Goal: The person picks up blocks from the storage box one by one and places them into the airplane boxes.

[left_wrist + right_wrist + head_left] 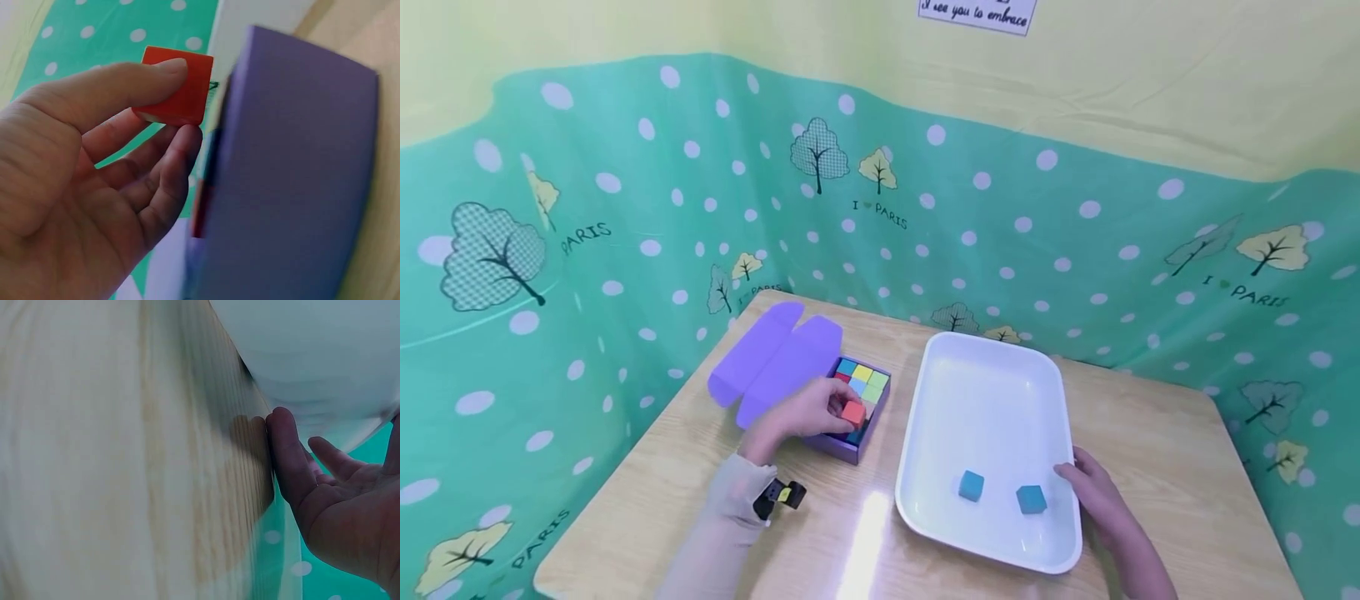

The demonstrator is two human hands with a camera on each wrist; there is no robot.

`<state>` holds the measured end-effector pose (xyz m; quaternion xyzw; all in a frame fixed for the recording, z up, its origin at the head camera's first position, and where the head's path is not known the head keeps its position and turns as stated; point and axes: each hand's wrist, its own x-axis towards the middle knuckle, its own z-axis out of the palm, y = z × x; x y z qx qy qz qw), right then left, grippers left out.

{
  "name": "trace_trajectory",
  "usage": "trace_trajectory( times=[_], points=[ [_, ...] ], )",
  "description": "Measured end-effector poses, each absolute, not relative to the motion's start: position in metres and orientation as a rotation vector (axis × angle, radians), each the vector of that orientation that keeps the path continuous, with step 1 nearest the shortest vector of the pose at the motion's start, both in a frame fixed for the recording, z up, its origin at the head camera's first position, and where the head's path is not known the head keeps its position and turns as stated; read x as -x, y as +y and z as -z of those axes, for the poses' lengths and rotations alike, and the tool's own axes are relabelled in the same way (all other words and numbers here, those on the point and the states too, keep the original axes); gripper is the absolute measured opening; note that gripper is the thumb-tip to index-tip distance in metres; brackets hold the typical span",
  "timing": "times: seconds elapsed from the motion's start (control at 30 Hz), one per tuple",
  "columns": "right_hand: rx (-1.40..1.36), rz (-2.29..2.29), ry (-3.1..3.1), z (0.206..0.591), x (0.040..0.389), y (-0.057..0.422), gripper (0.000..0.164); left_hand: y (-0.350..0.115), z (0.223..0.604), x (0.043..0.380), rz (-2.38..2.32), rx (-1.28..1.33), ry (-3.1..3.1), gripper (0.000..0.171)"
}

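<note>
My left hand (811, 410) pinches a red-orange cube (853, 413) between thumb and fingers, over the near part of a small purple box (837, 448). Colored cubes (862, 373) fill the far part of that box: blue, yellow, green and red ones show. In the left wrist view the thumb lies on the face of the cube (178, 87), beside the purple box wall (294, 162). My right hand (1097, 492) holds the right rim of a white tray (985, 400), thumb over the edge and fingers outside. Two teal cubes (972, 486) sit apart in the tray's near half.
The box's purple lid (778, 354) is folded back to the left on the wooden table (1180, 467). A patterned green and yellow cloth (1000, 225) hangs behind and on both sides of the table. A black wrist device (778, 497) is strapped to my left wrist.
</note>
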<state>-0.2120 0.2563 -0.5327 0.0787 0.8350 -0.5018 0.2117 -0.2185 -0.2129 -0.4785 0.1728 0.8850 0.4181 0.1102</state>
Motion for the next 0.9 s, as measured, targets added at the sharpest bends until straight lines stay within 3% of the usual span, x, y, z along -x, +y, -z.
trace_trajectory(
  times=[0.9],
  points=[
    [-0.196,1.450,2.331,0.534,0.211,0.255,0.074,-0.198,0.498,0.212,-1.080,-0.552,2.796,0.030]
  ],
)
